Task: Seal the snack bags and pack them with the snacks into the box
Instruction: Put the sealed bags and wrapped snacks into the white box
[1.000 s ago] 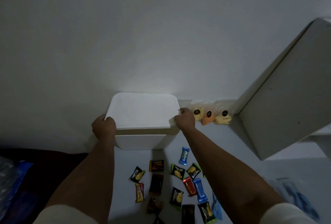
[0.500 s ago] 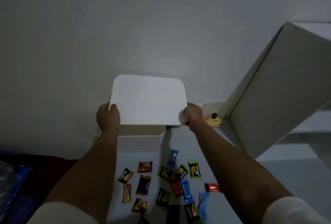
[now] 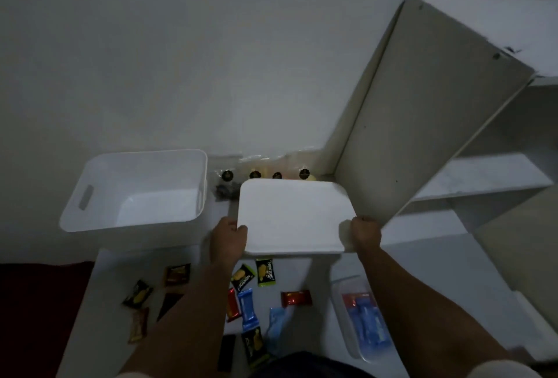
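Observation:
The white box (image 3: 90, 193) stands uncovered and empty at the back left of the white table. I hold its flat white lid (image 3: 294, 216) in the air to the box's right. My left hand (image 3: 228, 237) grips the lid's left edge and my right hand (image 3: 363, 234) grips its right edge. Several clear snack bags (image 3: 227, 178) with dark round stickers lean against the wall behind the lid, partly hidden by it. Several small wrapped snacks (image 3: 249, 306) in black, blue, red and brown lie scattered on the table (image 3: 99, 317) below my arms.
A white shelf unit (image 3: 422, 111) with a slanted side panel rises at the right, close to the lid. A clear plastic packet (image 3: 363, 320) with blue and red contents lies at the table's right. A dark red surface (image 3: 39, 311) lies left of the table.
I have lifted the lid off the box and carried it to the right, leaving the box uncovered. The view has swung right, showing more of the shelf unit.

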Tool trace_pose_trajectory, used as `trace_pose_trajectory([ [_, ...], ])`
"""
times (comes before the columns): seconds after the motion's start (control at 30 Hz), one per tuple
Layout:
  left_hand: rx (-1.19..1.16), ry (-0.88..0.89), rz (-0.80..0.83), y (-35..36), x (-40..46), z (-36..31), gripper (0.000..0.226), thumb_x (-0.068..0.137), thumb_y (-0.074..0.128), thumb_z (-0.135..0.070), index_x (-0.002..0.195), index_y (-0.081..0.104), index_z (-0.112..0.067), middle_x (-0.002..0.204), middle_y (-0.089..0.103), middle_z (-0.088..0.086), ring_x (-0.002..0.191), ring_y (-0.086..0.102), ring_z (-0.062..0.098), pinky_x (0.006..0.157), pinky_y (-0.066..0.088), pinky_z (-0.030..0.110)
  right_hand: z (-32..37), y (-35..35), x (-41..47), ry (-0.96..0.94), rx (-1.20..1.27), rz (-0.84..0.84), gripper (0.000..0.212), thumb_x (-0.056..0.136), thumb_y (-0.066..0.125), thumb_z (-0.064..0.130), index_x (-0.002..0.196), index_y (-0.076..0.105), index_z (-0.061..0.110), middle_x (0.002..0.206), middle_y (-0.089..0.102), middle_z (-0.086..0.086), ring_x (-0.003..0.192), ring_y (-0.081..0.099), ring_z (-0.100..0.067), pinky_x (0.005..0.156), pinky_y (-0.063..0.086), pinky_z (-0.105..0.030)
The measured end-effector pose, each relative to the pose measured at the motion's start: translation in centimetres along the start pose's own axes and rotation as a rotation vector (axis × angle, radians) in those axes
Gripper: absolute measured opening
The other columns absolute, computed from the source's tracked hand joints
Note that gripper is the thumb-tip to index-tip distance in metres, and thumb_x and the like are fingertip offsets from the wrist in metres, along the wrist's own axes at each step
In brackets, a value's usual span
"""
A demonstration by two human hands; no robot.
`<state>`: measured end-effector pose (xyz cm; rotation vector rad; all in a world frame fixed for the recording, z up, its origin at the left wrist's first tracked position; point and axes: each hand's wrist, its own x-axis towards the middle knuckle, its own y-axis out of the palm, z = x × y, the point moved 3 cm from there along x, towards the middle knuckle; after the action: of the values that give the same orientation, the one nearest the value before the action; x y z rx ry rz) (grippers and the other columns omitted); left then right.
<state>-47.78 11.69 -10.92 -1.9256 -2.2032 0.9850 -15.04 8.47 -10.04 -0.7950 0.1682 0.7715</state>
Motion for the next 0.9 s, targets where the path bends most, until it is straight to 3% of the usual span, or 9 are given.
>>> trace_pose_trajectory([
  [0.07,0.026,-0.044,0.056,1.5,0.2,2.1,0.031,0.092,0.059,-0.015,0.116,0.065,0.003,0.114,0.068,0.017,0.102,0.062,0.032,0.080,0.042,0.030,-1.6,0.7,1.6,0.015,-0.081,0.090,0.026,0.100,0.045,0.004,0.099,0.065,-0.012,0.126,0.063,-0.033,0.119,0.058,-0.046,0.099,0.043,-0.043],
  [0.17,0.092,-0.095,0.130,3.7,0.8,4.4,0.052,0.076,0.048,-0.025,0.115,0.067,0.004,0.112,0.067,0.017,0.101,0.062,0.033,0.077,0.042,0.030,-2.9,1.6,3.3,0.070,-0.119,0.196,0.033,0.101,0.045,0.006,0.123,0.061,-0.012,0.126,0.063,-0.029,0.119,0.059,-0.042,0.087,0.045,-0.035],
  [0.27,0.135,-0.173,0.116,5.4,1.8,5.9,0.045,0.085,0.054,-0.012,0.129,0.056,-0.006,0.116,0.064,0.016,0.100,0.061,0.033,0.079,0.049,0.035,-3.6,2.9,4.9,0.110,-0.119,0.264,0.035,0.100,0.046,0.005,0.129,0.060,-0.008,0.130,0.062,-0.027,0.103,0.059,-0.034,0.085,0.047,-0.034],
  [0.37,0.097,-0.183,0.091,6.6,2.5,5.6,0.056,0.088,0.054,-0.008,0.144,0.047,-0.015,0.124,0.062,0.013,0.099,0.058,0.027,0.080,0.049,0.034,-4.1,4.3,6.6,0.129,-0.092,0.241,0.034,0.099,0.046,-0.002,0.128,0.061,-0.012,0.128,0.062,-0.032,0.110,0.059,-0.043,0.092,0.049,-0.044],
  [0.43,0.071,-0.183,0.094,7.4,3.4,5.4,0.061,0.091,0.054,-0.008,0.150,0.043,-0.018,0.135,0.057,0.012,0.109,0.057,0.029,0.084,0.047,0.035,-4.3,5.0,7.7,0.148,-0.087,0.237,0.035,0.098,0.048,-0.002,0.129,0.061,-0.010,0.127,0.063,-0.030,0.118,0.058,-0.048,0.097,0.049,-0.048],
  [0.53,0.056,-0.192,0.120,8.4,4.8,5.0,0.064,0.095,0.053,-0.012,0.156,0.036,-0.020,0.148,0.050,0.013,0.122,0.056,0.032,0.091,0.047,0.034,-4.2,5.8,9.0,0.146,-0.112,0.257,0.036,0.098,0.051,0.003,0.131,0.063,-0.005,0.118,0.066,-0.024,0.112,0.061,-0.045,0.093,0.051,-0.047],
  [0.7,0.062,-0.187,0.122,9.8,6.3,4.4,0.057,0.099,0.054,-0.011,0.153,0.042,-0.020,0.152,0.048,0.013,0.121,0.059,0.030,0.082,0.047,0.028,-3.5,7.0,10.3,0.120,-0.088,0.258,0.043,0.096,0.054,0.001,0.139,0.057,-0.002,0.132,0.063,-0.026,0.120,0.059,-0.045,0.096,0.045,-0.039],
  [0.8,0.117,-0.172,0.102,10.2,6.6,4.0,0.050,0.099,0.056,-0.017,0.148,0.047,-0.018,0.150,0.050,0.012,0.125,0.058,0.031,0.098,0.049,0.033,-3.2,7.7,10.2,0.088,-0.117,0.193,0.045,0.095,0.058,0.007,0.138,0.055,-0.002,0.135,0.061,-0.026,0.123,0.057,-0.046,0.101,0.046,-0.043],
  [0.9,0.326,-0.111,-0.011,9.7,7.2,3.2,0.047,0.097,0.055,-0.028,0.143,0.054,-0.016,0.144,0.055,0.014,0.125,0.056,0.035,0.103,0.048,0.042,-2.2,8.5,8.9,-0.104,-0.325,0.064,0.056,0.089,0.064,0.015,0.143,0.051,0.006,0.139,0.056,-0.024,0.127,0.054,-0.044,0.102,0.047,-0.049],
])
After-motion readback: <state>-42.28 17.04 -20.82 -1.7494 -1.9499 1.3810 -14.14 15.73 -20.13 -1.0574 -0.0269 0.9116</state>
